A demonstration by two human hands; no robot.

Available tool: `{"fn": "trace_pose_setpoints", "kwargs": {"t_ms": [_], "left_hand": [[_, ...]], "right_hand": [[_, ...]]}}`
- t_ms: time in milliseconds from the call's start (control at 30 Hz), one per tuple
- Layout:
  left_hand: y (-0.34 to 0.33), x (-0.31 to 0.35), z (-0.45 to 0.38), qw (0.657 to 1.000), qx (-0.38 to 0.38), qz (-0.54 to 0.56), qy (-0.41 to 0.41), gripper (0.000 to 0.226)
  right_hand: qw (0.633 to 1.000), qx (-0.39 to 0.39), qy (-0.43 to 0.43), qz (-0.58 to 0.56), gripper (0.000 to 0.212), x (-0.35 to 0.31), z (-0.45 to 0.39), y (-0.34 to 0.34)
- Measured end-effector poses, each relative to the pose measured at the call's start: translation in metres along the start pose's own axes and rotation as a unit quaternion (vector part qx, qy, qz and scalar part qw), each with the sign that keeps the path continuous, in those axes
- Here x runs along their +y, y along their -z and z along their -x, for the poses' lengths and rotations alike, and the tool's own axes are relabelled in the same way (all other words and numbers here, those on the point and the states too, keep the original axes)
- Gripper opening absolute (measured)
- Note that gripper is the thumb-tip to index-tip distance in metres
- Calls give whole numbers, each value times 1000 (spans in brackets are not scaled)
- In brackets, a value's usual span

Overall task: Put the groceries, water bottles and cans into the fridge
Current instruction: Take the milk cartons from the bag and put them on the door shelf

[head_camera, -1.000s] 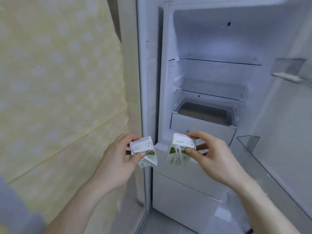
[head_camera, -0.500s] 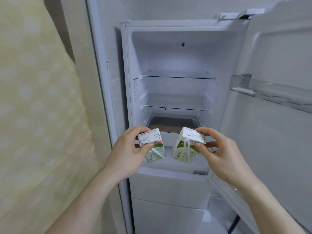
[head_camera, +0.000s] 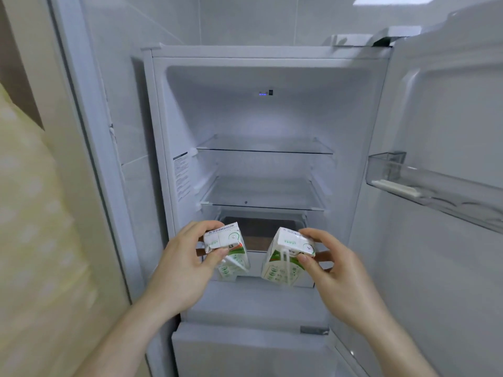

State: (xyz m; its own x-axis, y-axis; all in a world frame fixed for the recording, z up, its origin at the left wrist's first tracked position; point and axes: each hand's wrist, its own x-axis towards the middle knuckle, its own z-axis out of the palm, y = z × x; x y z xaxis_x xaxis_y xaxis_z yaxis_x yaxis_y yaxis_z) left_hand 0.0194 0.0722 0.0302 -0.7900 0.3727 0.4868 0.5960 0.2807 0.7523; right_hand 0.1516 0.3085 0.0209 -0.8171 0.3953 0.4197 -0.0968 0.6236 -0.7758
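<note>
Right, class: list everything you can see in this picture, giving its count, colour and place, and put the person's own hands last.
Fridge: one, white, door open, straight ahead.
Glass shelves: two, clear, bare, inside the fridge.
Drawer: one, clear with dark inside, below the shelves.
Door bin: one, clear, on the open door at right.
Cartons: two, white and green, one in each hand, in front of the drawer.
Wall: pale yellow patterned, at left.
Left hand: grips one carton.
Right hand: grips the other carton.

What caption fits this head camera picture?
Each hand, left and right, holds a small white-and-green drink carton before the open white fridge.
</note>
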Motion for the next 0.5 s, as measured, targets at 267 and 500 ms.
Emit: {"fn": "trace_pose_setpoints", "kwargs": {"t_ms": [267,500], "left_hand": [[-28,-27,-37,999,-32,2,3,38],[-60,-28,-60,993,-109,35,-26,37]], "right_hand": [[999,15,-44,7,36,24,-17,-7],[993,68,-101,8,36,25,-3,19]]}}
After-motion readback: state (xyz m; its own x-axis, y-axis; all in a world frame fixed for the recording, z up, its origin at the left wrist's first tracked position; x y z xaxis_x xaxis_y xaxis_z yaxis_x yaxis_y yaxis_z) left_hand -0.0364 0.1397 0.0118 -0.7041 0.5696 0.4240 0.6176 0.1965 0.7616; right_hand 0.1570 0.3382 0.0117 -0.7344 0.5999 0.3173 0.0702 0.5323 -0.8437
